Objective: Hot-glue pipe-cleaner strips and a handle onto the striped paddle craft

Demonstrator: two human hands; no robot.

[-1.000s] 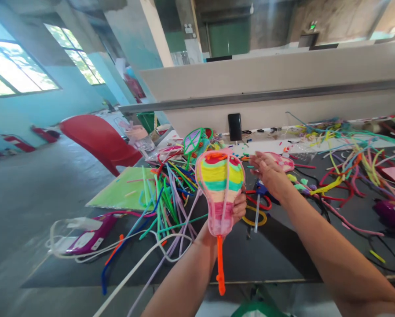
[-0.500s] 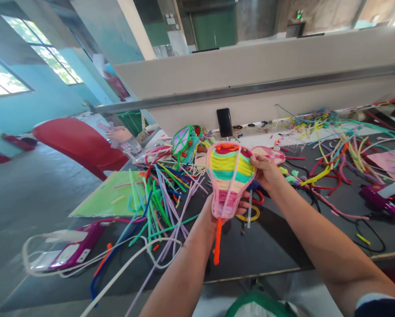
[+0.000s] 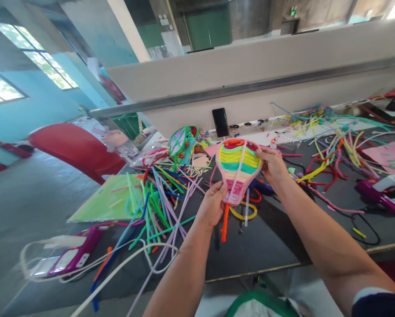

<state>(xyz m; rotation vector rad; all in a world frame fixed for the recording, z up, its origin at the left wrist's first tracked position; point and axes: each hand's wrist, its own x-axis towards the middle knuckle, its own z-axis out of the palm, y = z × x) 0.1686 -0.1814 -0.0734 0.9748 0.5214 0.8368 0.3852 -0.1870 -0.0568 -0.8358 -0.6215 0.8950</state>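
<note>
A pipe-cleaner hot-air-balloon shape (image 3: 239,169) is held up over the dark table, with a pink outline, bands of red, yellow, teal, cream and magenta, and a pale pink strip down its face. An orange stem (image 3: 225,223) hangs from its bottom. My left hand (image 3: 215,200) pinches its lower left edge, thumb in front. At the upper right edge, my right hand (image 3: 272,164) grips it, fingers partly hidden behind. Below lie yellow-handled scissors (image 3: 243,216) and a clear stick (image 3: 246,211), partly covered.
Loose pipe cleaners (image 3: 162,202) heap on the left beside a green sheet (image 3: 101,202). A purple device (image 3: 74,251) with a white cable sits front left, another purple device (image 3: 385,196) at right. A phone (image 3: 220,122) leans against the partition (image 3: 191,110). A green leaf-shaped piece (image 3: 178,141) stands behind the heap.
The balloon shape has moved slightly right and up in the view. My left hand has shifted from beneath its bottom to pinching its lower left edge. My right hand keeps its hold.
</note>
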